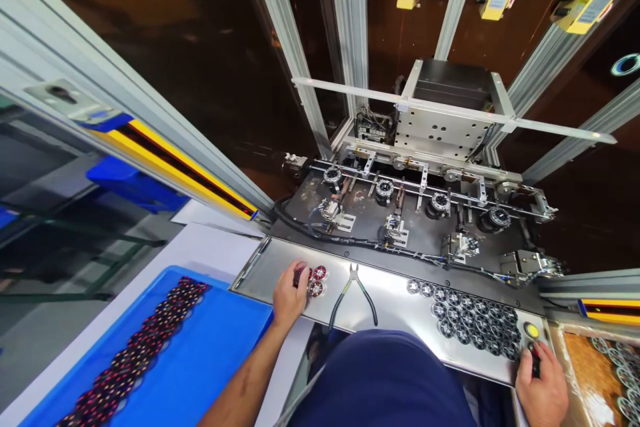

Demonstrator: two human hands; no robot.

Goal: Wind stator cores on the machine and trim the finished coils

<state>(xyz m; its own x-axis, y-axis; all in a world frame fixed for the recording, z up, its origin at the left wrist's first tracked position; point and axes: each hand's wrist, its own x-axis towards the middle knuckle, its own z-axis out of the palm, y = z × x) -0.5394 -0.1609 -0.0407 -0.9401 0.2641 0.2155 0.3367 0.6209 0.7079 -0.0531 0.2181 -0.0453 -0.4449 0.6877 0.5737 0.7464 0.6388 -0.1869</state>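
Note:
My left hand (289, 299) is at the left end of the metal ledge, fingers closed round a dark red wound motor stator (301, 275). Beside its fingertips lie a few more red-and-black wound stators (319, 273) on the steel. My right hand (542, 381) is at the ledge's right end, thumb and fingers curled about a small dark thing (536, 365) that I cannot make out. Just above that hand is a round yellow button (532, 330). Several rows of bare black-and-silver stator cores (465, 317) are laid out to its left.
Open-handled pliers (354, 290) lie mid-ledge. Behind stands a machine with several round fixtures (385, 189) and cables. A blue tray (215, 353) with many wound stators is at left; a box of cores (583, 373) at right. Yellow-edged light bars (185, 170) flank the opening.

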